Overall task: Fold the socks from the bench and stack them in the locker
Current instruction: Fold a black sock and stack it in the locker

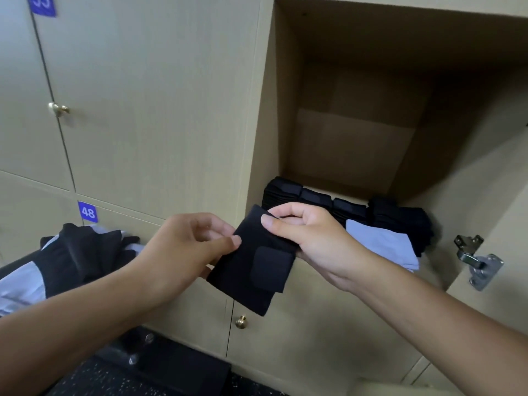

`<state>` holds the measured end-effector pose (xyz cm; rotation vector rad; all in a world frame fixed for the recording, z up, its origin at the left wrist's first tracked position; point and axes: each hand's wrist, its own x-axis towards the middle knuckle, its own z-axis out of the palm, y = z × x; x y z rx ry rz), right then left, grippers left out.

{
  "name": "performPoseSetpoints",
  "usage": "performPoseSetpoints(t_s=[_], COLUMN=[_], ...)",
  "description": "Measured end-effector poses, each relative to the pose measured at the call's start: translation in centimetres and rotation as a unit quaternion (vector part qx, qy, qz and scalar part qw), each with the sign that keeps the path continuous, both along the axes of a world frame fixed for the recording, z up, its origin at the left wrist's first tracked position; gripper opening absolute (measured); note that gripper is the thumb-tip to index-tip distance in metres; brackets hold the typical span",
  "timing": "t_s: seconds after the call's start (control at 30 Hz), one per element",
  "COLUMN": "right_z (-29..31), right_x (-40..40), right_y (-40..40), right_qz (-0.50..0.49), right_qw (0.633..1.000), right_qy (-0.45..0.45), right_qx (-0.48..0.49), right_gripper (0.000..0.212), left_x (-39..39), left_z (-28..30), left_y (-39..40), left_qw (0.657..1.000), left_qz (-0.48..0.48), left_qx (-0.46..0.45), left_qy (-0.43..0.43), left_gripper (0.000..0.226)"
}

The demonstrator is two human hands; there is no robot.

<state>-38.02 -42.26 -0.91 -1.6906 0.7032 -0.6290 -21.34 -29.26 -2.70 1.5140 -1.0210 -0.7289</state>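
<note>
A folded black sock [251, 267] hangs in the air just in front of the open locker [357, 155]. My left hand [185, 244] pinches its left edge between thumb and fingers. My right hand [303, 232] grips its upper right corner, thumb on top. Inside the locker, stacks of folded black socks [400, 218] line the front of the shelf, with a light blue-grey sock [385, 244] lying on them. A loose pile of black and light grey socks [77, 258] lies on the bench at the left.
Closed locker doors with brass knobs [58, 109] fill the wall at left; one carries a blue tag 48 [87, 212]. Another knob [241, 321] sits below the sock. A metal hinge [477, 264] sticks out at the open locker's right side. Dark speckled floor lies below.
</note>
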Motion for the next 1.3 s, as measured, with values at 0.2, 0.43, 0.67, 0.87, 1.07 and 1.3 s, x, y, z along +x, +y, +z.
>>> performPoseSetpoints(t_s=[0.2, 0.43, 0.67, 0.87, 1.07, 1.3], right_z=[-1.7, -3.2, -2.4, -1.1, 0.9, 2.7], right_x=[0.8, 1.8, 1.4, -0.4, -2.8, -5.0], right_y=[0.0, 0.4, -0.4, -3.8, -10.8, -17.5], right_qz=[-0.034, -0.059, -0.108, -0.184, -0.226, -0.271], right_qw=[0.996, 0.998, 0.988, 0.976, 0.970, 0.960], right_qy=[-0.020, -0.011, -0.002, 0.005, 0.011, 0.062], right_qx=[0.084, 0.010, -0.111, -0.116, -0.089, -0.048], right_gripper=[0.046, 0.057, 0.017, 0.016, 0.018, 0.023], left_x=[1.2, 2.3, 2.2, 2.1, 1.7, 1.4], left_z=[-0.8, -1.6, -1.8, -2.1, -2.2, -2.3], left_y=[-0.7, -2.0, -3.0, -2.8, -2.7, -3.2], left_qw=[0.997, 0.995, 0.993, 0.978, 0.970, 0.965], left_qz=[0.035, 0.077, 0.089, 0.055, 0.017, -0.011], left_qx=[-0.008, -0.024, -0.007, 0.028, 0.038, 0.040], left_qy=[0.063, 0.050, -0.074, -0.200, -0.240, -0.258], left_gripper=[0.011, 0.009, 0.011, 0.015, 0.013, 0.014])
